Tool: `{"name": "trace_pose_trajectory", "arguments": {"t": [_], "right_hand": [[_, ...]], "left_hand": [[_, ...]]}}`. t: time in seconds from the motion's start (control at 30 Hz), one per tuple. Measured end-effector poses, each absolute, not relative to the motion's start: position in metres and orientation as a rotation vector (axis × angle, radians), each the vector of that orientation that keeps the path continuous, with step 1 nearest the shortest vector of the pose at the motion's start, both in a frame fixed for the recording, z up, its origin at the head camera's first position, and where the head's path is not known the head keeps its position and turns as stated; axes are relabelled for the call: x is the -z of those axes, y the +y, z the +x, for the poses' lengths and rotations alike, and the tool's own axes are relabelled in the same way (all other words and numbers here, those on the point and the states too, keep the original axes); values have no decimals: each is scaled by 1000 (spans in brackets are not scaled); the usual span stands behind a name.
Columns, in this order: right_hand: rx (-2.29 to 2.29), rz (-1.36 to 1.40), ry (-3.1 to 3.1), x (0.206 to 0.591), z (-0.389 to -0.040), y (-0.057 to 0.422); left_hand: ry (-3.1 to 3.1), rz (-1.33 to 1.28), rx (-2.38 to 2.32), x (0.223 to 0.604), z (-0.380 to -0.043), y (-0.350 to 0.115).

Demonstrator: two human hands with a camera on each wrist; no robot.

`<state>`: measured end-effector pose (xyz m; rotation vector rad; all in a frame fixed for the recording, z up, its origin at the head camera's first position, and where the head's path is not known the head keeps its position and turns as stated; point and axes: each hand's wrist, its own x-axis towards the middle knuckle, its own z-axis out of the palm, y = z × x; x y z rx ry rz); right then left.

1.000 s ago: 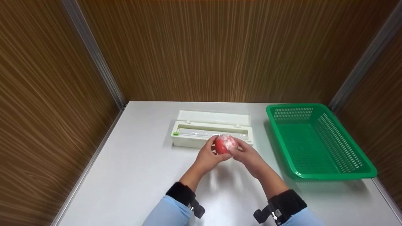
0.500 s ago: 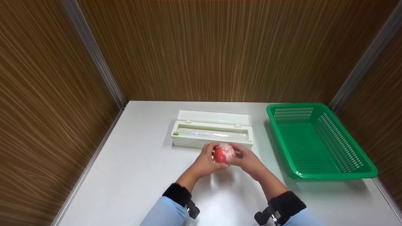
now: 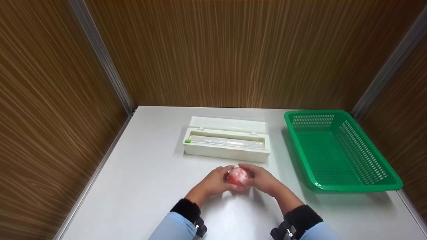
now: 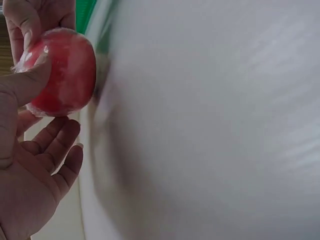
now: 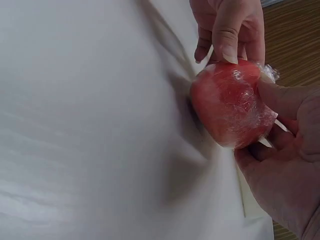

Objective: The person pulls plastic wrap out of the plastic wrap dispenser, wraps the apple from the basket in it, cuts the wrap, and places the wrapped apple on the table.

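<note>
Both hands hold one round red fruit (image 3: 238, 176) wrapped in clear cling film, low over the white table in front of the film dispenser. My left hand (image 3: 215, 180) grips its left side, thumb pressed on the wrapped surface in the left wrist view. From the opposite side my right hand (image 3: 264, 180) pinches the fruit between thumb and fingers. In the right wrist view the film on the fruit (image 5: 225, 107) looks wrinkled and shiny, with a bunched tuft near the right thumb. Parts of the fruit are hidden behind the fingers.
Beyond the hands stands a white cling film dispenser (image 3: 227, 154) with its lid (image 3: 230, 124) tipped back, a film roll (image 3: 227, 141) inside and a green slider (image 3: 187, 141) at left. A green plastic basket (image 3: 304, 160) is on the right. Wood-grain walls (image 3: 213, 53) enclose the table.
Both hands have moved the wrapped fruit toward the person, away from the dispenser, whose front now shows fully. The fruit has turned slightly, with more whitish film facing up.
</note>
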<state>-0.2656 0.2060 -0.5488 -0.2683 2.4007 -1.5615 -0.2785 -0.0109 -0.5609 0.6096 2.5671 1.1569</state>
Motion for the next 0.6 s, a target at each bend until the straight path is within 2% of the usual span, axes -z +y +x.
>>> {"name": "trace_pose_trajectory", "arguments": {"t": [0.2,0.4,0.6], "right_hand": [[1648,-298,2251,560,-269,215],[1587,-237,2333,565,-270,220],[1556,-151,2428,564,-269,218]], "left_hand": [[2613,636,-1251,570,-278,-9],[2617,553,-1329,573,-279,-2],[2648,526,-1209,576,-275,-2]]}}
